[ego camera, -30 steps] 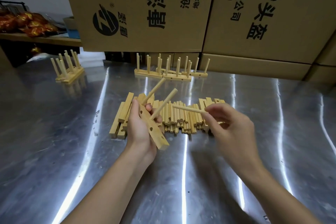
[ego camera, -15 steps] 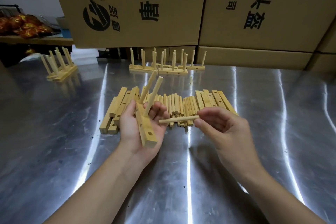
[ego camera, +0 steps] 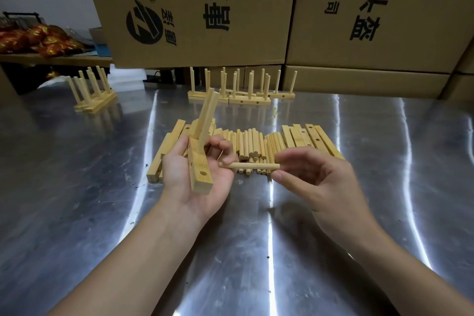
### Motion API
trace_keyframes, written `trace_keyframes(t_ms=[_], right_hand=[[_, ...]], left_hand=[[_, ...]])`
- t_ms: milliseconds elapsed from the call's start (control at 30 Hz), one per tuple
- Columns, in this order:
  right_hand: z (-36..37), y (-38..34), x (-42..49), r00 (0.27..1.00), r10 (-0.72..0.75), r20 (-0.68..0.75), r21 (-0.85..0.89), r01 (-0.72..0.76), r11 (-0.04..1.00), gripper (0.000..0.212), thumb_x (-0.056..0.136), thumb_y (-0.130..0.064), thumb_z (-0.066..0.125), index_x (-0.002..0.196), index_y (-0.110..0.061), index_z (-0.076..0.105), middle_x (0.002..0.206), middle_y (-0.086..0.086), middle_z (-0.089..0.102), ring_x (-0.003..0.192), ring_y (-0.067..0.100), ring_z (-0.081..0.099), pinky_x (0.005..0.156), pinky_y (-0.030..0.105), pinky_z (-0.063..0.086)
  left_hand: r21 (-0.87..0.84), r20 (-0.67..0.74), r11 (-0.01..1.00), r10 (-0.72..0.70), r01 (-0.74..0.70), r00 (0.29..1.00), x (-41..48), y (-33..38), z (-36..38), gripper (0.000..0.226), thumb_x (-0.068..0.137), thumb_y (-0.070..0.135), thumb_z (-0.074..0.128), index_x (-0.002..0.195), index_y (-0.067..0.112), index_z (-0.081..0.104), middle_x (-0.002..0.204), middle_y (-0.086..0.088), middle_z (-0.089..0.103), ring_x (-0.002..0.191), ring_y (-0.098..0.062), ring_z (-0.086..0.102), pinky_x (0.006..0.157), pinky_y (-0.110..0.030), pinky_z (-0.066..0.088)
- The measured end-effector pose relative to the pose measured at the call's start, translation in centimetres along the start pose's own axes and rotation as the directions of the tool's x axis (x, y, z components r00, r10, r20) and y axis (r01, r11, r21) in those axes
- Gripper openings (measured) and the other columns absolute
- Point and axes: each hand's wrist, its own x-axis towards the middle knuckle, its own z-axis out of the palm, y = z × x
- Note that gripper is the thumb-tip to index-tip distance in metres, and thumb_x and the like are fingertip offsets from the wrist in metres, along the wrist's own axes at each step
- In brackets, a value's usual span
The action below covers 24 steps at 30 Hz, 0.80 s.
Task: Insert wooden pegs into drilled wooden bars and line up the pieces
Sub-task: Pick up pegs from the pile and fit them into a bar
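Drilled bar (ego camera: pixel 201 174), two pegs (ego camera: pixel 207 115) seated, is clasped in left grip (ego camera: pixel 195 182). Loose peg (ego camera: pixel 250 165) is pinched level by right grip (ego camera: pixel 318 182), its free end just beside the bar.

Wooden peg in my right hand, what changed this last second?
The right hand brought the round wooden peg down, its tip now by the left hand. That hand turned the drilled wooden bar, its two pegs more upright. Both grips held.
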Motion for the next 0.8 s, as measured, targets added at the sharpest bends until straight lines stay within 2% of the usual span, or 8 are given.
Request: trace_keyframes(t_ms=[100,233,333,500,667,800], right_hand=[[0.0,0.2,-0.1,1.0,-0.004,0.019,-0.026,0.005,1.0,0.017,0.085,-0.011,0.083,0.101,-0.018,0.079,0.095,0.002,0.08,0.093,0.022,0.077,0.089,0.043,0.063],[-0.2,0.6,0.0,1.0,-0.011,0.003,-0.05,0.012,0.999,0.015,0.086,-0.012,0.083,0.098,-0.021,0.079,0.093,0.0,0.08,0.091,0.02,0.077,0.086,0.04,0.063],[-0.4,1.1,0.3,1.0,-0.022,0.011,-0.065,0.022,0.998,0.015,0.087,-0.013,0.083,0.099,-0.022,0.08,0.093,0.0,0.08,0.091,0.02,0.076,0.083,0.035,0.062],[-0.5,1.6,0.5,0.999,-0.035,0.016,-0.045,0.036,0.998,0.017,0.087,-0.012,0.083,0.097,-0.025,0.079,0.094,0.001,0.079,0.091,0.022,0.076,0.081,0.031,0.06],[-0.6,1.8,0.5,0.999,-0.035,0.01,-0.078,0.036,0.996,0.018,0.087,-0.011,0.084,0.097,-0.025,0.078,0.095,0.001,0.079,0.093,0.023,0.075,0.087,0.046,0.061],[-0.6,1.6,0.5,0.999,-0.036,0.002,-0.09,0.036,0.995,0.019,0.087,-0.009,0.083,0.097,-0.024,0.078,0.094,0.002,0.079,0.093,0.024,0.075,0.089,0.052,0.06]], left_hand=[[-0.014,0.034,1.0,0.017,-0.017,0.999,0.0,0.2,0.0,0.04,0.108,0.042,0.043,0.089,0.01,0.057,0.075,-0.004,0.064,0.069,-0.019,0.064,0.07,-0.027,0.038],[-0.063,0.097,0.998,0.037,-0.031,0.995,-0.2,0.6,-0.2,0.044,0.108,0.042,0.044,0.081,0.009,0.057,0.088,-0.008,0.069,0.079,-0.026,0.072,0.077,-0.032,0.056],[-0.073,0.106,0.997,0.041,-0.033,0.994,-0.4,0.7,-0.1,0.053,0.11,0.043,0.041,0.075,0.008,0.058,0.092,-0.01,0.07,0.081,-0.028,0.073,0.077,-0.034,0.061],[-0.065,0.098,0.998,0.033,-0.026,0.995,-0.6,0.7,0.1,0.051,0.111,0.042,0.04,0.076,0.009,0.057,0.091,-0.009,0.069,0.079,-0.026,0.072,0.074,-0.032,0.061],[-0.034,0.093,0.999,0.018,-0.015,0.996,-0.4,0.7,-0.1,0.046,0.11,0.042,0.041,0.079,0.01,0.056,0.09,-0.007,0.069,0.08,-0.024,0.07,0.076,-0.029,0.052],[-0.018,0.091,1.0,0.017,-0.015,0.996,-0.1,0.6,-0.3,0.045,0.108,0.043,0.042,0.08,0.012,0.056,0.089,-0.005,0.069,0.079,-0.023,0.07,0.075,-0.027,0.045]])
